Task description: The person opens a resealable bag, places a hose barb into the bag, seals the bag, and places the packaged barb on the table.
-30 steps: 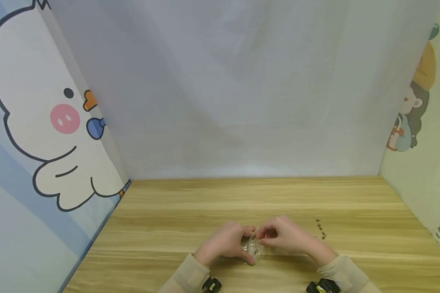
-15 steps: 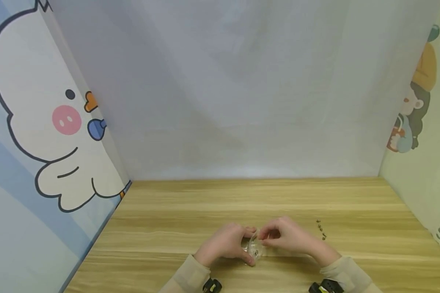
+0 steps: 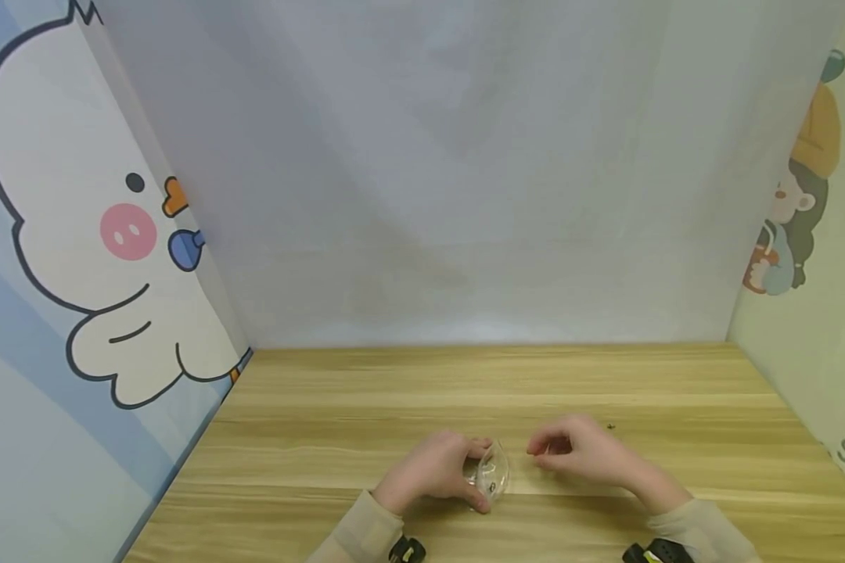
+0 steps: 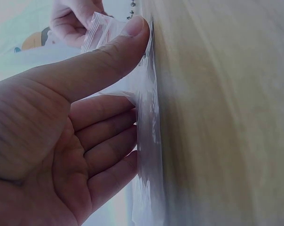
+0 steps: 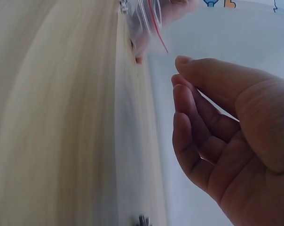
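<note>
A clear zip-lock bag (image 3: 494, 471) lies on the wooden table with its mouth bulging apart, facing right. My left hand (image 3: 438, 471) holds it by the edges, thumb on the near side and fingers on the far side. A small dark piece (image 3: 492, 487) shows inside the bag. In the right wrist view a red line runs along the bag's mouth. My right hand (image 3: 586, 455) is a little right of the bag, fingers loosely bent and nothing visible between thumb and fingertips. Beyond that wrist lies a tiny dark metallic piece (image 3: 610, 426); the right hand and forearm hide others.
The wooden table (image 3: 366, 383) ends at a pale grey curtain (image 3: 451, 195) at the back. Printed cartoon panels stand at the left (image 3: 63, 195) and right. A dark device (image 3: 407, 549) is strapped to each wrist.
My right hand has moved away from the bag's mouth toward the right, now covering part of the row of small dark pieces. The left hand and bag have stayed in place.
</note>
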Motion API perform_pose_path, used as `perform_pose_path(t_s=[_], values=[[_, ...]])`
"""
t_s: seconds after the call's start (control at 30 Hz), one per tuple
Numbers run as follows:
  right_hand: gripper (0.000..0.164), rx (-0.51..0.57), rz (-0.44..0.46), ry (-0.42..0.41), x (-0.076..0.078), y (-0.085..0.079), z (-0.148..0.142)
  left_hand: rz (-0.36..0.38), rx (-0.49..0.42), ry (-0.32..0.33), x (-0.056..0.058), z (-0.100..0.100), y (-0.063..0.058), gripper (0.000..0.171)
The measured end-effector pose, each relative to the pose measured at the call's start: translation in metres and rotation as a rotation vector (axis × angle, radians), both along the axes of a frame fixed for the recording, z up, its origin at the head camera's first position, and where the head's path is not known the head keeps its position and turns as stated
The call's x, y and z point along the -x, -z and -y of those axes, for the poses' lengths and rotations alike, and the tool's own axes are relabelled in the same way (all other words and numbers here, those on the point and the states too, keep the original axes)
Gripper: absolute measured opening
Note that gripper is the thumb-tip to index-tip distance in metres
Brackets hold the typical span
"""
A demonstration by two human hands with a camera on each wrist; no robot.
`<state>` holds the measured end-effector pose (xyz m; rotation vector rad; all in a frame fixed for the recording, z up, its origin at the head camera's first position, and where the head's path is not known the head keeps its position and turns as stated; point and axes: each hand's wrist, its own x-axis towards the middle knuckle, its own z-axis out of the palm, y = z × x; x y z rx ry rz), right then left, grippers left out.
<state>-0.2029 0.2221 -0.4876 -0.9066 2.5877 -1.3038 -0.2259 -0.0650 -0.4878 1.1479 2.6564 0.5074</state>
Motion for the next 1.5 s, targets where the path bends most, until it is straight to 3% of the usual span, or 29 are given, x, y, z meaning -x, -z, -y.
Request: perform_pose_path(t_s=[0.5,0.77,1.03,1.5], values=[[0.014,-0.012,0.083,0.119,-0.012,0.002,-0.054,-0.005,0.002,0.0,0.0,0.001,0.0,0.078],[0.014,-0.062,0.019,0.183,-0.018,0.001,-0.077,-0.012,-0.007,0.003,0.001,0.0,0.0,0.078],[0.013,-0.082,0.039,0.255,-0.021,0.0,-0.101,-0.011,0.002,0.005,0.001,0.0,0.001,0.079],[0.01,-0.146,0.022,0.244,-0.02,0.009,-0.131,-0.019,0.002,0.014,0.001,-0.001,0.003,0.08]])
